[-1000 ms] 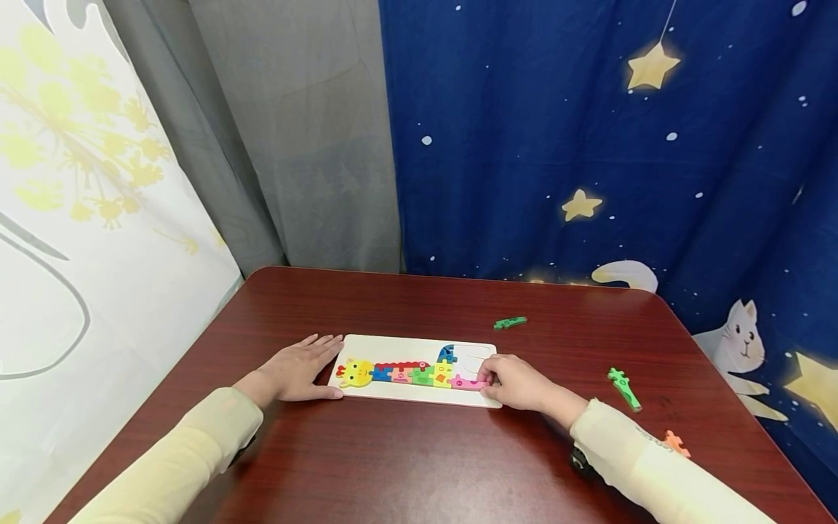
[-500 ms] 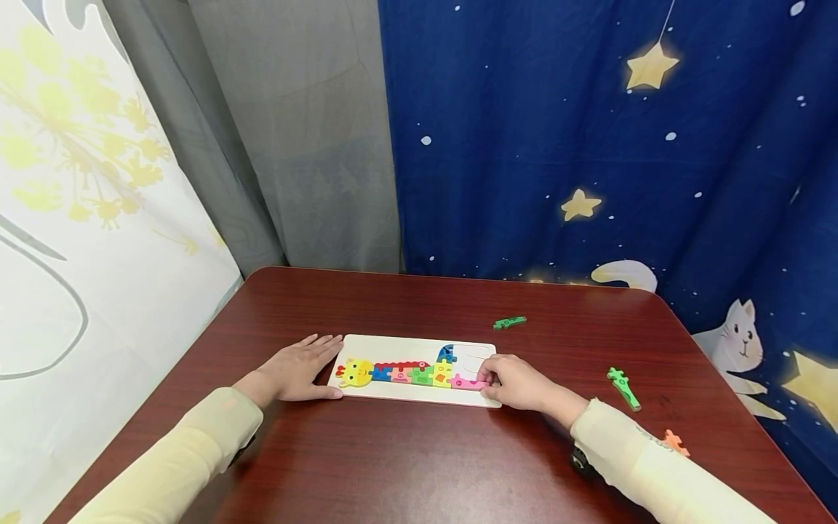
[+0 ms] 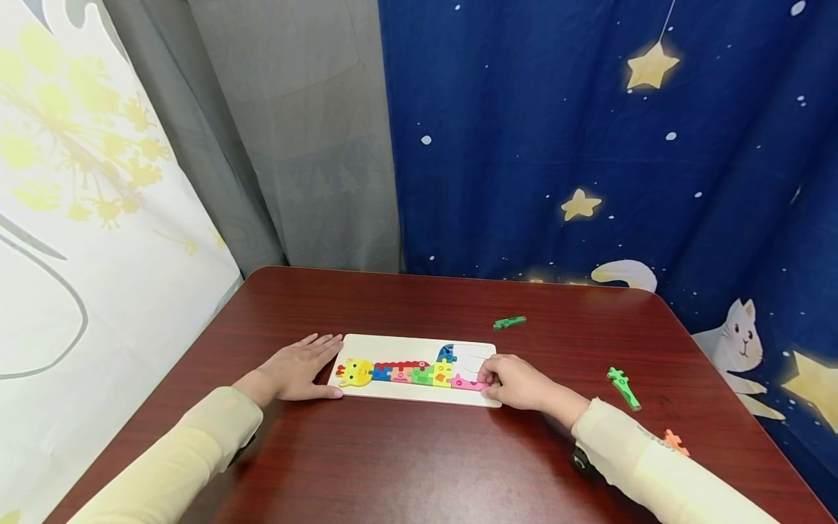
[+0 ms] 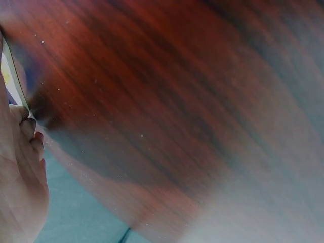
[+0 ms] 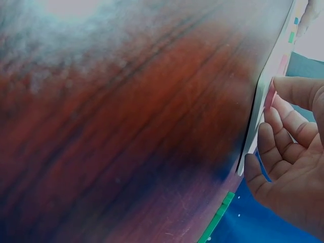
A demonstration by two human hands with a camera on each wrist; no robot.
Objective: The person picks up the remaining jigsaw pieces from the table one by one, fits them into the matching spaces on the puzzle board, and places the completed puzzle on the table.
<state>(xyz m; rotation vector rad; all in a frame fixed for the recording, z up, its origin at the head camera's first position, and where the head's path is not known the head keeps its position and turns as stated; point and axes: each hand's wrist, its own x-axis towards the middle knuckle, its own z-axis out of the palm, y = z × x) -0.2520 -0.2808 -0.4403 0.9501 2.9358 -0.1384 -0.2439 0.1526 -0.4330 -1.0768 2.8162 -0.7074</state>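
A white puzzle board [image 3: 393, 348] lies on the table with a giraffe made of coloured pieces in it. The yellow head [image 3: 356, 372] is at its left, and a blue piece [image 3: 447, 354] sits above the yellow body piece. My right hand [image 3: 520, 382] pinches the end of the pink puzzle piece [image 3: 463, 383] at the board's right side. In the right wrist view, thumb and index finger meet at this pink piece [image 5: 270, 97]. My left hand [image 3: 304, 370] rests flat with spread fingers, touching the board's left edge. The left wrist view shows only part of that hand [image 4: 20, 167].
Outside the board lie a dark green piece [image 3: 509, 322] behind it, a light green piece [image 3: 624, 388] to the right, and an orange piece [image 3: 676, 442] beside the right sleeve. The brown table [image 3: 393, 466] ends at a blue curtain [image 3: 497, 145] and a grey one.
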